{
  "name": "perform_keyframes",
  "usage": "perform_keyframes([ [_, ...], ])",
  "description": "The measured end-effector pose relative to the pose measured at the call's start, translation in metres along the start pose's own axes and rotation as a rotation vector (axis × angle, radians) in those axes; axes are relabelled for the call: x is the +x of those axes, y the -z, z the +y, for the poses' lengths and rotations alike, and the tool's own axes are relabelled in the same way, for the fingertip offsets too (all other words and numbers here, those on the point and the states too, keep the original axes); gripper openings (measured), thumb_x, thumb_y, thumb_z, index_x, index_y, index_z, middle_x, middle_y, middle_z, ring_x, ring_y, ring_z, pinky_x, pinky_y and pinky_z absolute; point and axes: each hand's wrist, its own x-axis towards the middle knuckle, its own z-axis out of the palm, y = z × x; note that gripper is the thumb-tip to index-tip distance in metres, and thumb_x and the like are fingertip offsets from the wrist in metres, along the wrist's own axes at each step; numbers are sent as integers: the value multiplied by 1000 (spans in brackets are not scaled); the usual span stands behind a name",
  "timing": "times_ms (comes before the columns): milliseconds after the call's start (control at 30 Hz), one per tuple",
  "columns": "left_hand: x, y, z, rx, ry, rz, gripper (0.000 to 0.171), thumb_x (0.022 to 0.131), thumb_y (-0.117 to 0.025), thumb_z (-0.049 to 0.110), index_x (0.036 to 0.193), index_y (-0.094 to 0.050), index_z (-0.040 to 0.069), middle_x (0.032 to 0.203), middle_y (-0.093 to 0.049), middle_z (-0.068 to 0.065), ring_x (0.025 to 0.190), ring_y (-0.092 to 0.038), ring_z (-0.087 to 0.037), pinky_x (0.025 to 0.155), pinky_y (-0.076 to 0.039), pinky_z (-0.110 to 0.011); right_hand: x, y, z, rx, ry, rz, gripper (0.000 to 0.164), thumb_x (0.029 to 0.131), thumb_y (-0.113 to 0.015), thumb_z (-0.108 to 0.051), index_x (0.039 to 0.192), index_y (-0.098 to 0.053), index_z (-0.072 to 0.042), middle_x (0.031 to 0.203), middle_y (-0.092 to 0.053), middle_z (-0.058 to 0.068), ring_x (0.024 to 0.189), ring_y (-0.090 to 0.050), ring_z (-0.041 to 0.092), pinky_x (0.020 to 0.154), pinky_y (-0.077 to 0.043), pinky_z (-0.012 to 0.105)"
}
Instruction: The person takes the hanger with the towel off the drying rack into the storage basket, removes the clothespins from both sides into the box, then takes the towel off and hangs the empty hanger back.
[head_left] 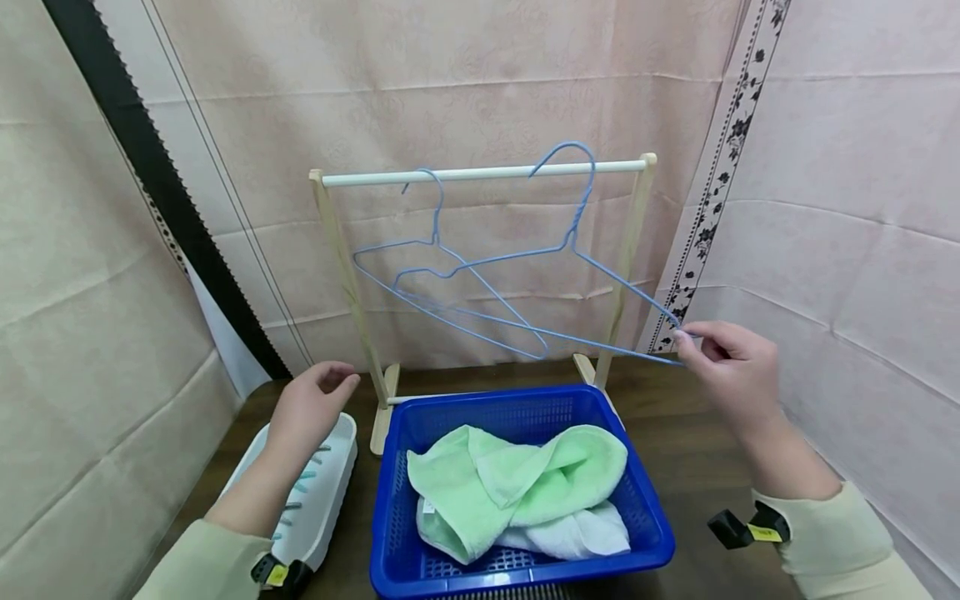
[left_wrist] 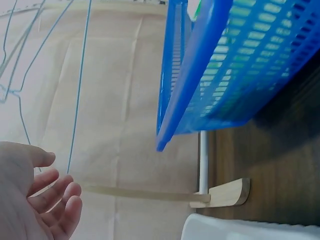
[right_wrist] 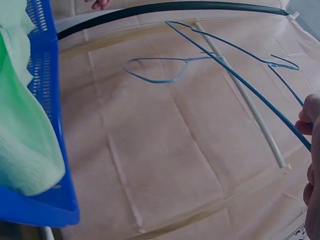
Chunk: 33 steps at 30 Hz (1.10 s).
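My right hand [head_left: 731, 367] pinches the right end of a blue wire hanger [head_left: 517, 252], whose hook overlaps the rack's rail in the head view. A second blue hanger [head_left: 437, 218] hangs by its hook from the white rail [head_left: 480, 174], farther left. My left hand [head_left: 315, 404] holds nothing; its fingers are loosely curled in the left wrist view, to the left of the rack. Below and between the hands, a green towel [head_left: 525, 475] lies over a white cloth [head_left: 577, 535] in a blue basket [head_left: 652, 508].
The rack's wooden posts [head_left: 348, 283] stand on feet behind the basket. A white tray [head_left: 341, 467] with green prongs sits under my left forearm on the brown table [head_left: 675, 442]. Pale curtains [head_left: 480, 50] close in the back and both sides.
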Motion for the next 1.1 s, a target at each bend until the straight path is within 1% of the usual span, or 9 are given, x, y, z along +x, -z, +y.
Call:
perform_keyframes([
  [67, 5, 2, 0, -13, -6, 13, 51, 99, -52, 52, 130, -60, 12, 125, -63, -12, 114, -58, -32, 89, -49, -51, 4, 3, 0, -9, -25, 28, 3, 75, -72, 11, 75, -69, 11, 54, -38, -6, 53, -31, -2, 50, -23, 15],
  [167, 13, 5, 0, -28, -8, 35, 52, 99, -51, 54, 131, -59, 13, 126, -63, -12, 115, -58, -33, 89, -50, -51, 9, 10, 5, -36, -61, 60, 4, 76, -73, 8, 76, -70, 10, 54, -39, -9, 52, -32, -2, 51, -24, 15],
  [267, 20, 6, 2, -37, -2, 54, 51, 99, -51, 53, 132, -59, 15, 127, -62, -11, 115, -58, -32, 87, -51, -51, 13, 17, 12, -66, -74, 83, 4, 78, -73, 6, 79, -72, 9, 55, -40, -11, 52, -33, -1, 51, -25, 16],
  [467, 31, 10, 4, -52, -24, 82, 49, 100, -53, 48, 135, -57, 14, 131, -61, -10, 116, -57, -33, 86, -52, -49, 22, 29, 18, -60, -126, 160, 7, 78, -73, 4, 80, -72, 11, 53, -42, -12, 51, -33, 0, 51, -25, 16],
  [633, 42, 13, 6, -60, -42, 100, 54, 100, -52, 51, 140, -53, 14, 134, -59, -11, 118, -57, -35, 86, -53, -50, 25, 37, 20, -72, -164, 183, 12, 79, -73, 3, 83, -71, 14, 53, -43, -14, 49, -34, 0, 49, -27, 14],
  [800, 54, 15, 10, -75, -50, 112, 55, 100, -54, 48, 144, -49, 17, 138, -56, -11, 123, -55, -34, 89, -52, -52, 25, 40, 23, -98, -219, 180, 14, 80, -73, 1, 85, -71, 14, 53, -44, -14, 49, -34, 1, 49, -28, 13],
  [867, 59, 15, 12, -93, -52, 107, 55, 100, -55, 46, 146, -47, 18, 140, -55, -11, 125, -54, -34, 92, -51, -53, 24, 41, 25, -127, -224, 168, 13, 80, -73, 0, 85, -72, 13, 53, -44, -14, 49, -34, 1, 49, -27, 14],
  [967, 67, 14, 15, -133, -66, 97, 59, 99, -57, 44, 150, -43, 17, 143, -52, -12, 127, -53, -34, 96, -49, -54, 24, 40, 26, -165, -222, 134, 11, 80, -74, -1, 84, -74, 9, 54, -43, -13, 51, -34, 2, 51, -27, 16],
  [1100, 75, 12, 17, -192, -71, 92, 63, 99, -58, 40, 154, -35, 18, 146, -49, -14, 128, -53, -34, 98, -47, -54, 22, 36, 27, -240, -199, 62, 10, 82, -76, -7, 84, -76, 2, 55, -41, -10, 54, -33, 2, 52, -26, 19],
])
